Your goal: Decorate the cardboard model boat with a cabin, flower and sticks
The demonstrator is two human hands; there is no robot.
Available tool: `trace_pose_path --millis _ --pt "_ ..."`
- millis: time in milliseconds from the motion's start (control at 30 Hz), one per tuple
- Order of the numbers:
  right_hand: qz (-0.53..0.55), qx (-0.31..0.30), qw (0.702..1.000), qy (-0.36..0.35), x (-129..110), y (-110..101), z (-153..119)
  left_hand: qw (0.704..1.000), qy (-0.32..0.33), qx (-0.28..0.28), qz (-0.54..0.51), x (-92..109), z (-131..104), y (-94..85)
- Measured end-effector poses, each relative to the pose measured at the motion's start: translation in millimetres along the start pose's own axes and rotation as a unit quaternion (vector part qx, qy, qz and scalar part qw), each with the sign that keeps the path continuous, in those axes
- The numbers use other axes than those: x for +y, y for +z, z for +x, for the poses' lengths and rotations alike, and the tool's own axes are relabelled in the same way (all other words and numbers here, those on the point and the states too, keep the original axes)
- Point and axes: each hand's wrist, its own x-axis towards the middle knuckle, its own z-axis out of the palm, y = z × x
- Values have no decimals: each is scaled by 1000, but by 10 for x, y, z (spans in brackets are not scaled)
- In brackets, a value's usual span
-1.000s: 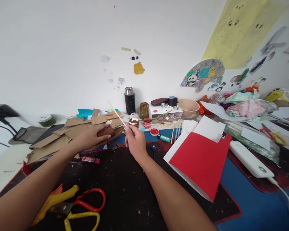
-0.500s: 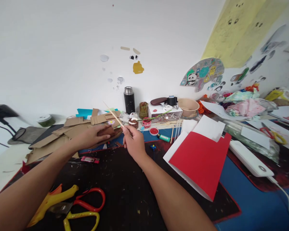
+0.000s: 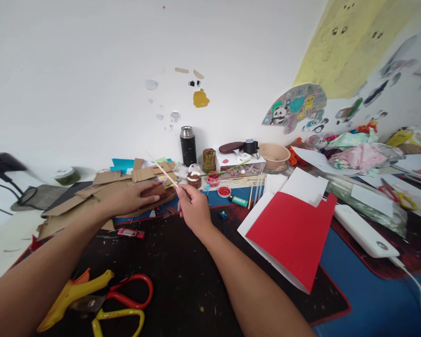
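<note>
Between thumb and fingers, my right hand (image 3: 193, 208) pinches a thin wooden stick (image 3: 162, 169) that points up and to the left. My left hand (image 3: 135, 199) lies palm down with fingers extended over the brown cardboard pieces (image 3: 79, 202), its fingertips at a small reddish-brown piece (image 3: 157, 190). Whether it grips that piece is hard to tell. Just behind the hands stand a jar with white and brown paint (image 3: 194, 179) and a red paint jar (image 3: 214, 178). A pink object (image 3: 131, 232) rests on the black mat below my left hand.
Red-and-yellow scissors (image 3: 126, 299) and a yellow tool (image 3: 75, 297) lie at the front left. Red paper (image 3: 291, 234) with white sheets is on the right, beside a white power strip (image 3: 366, 231). A black flask (image 3: 188, 146) stands against the wall.
My right hand and the stick have shifted slightly left. My left hand has moved a little left, still over the cardboard.
</note>
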Motion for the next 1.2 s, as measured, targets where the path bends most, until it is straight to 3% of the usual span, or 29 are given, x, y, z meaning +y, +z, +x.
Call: trace_pose_path --millis 600,1200 --pt "-36 -4 999 -8 10 6 -7 999 -10 -31 3 46 -9 -101" --pt "-35 -12 999 4 54 2 4 999 -21 4 -38 -19 2 -17"
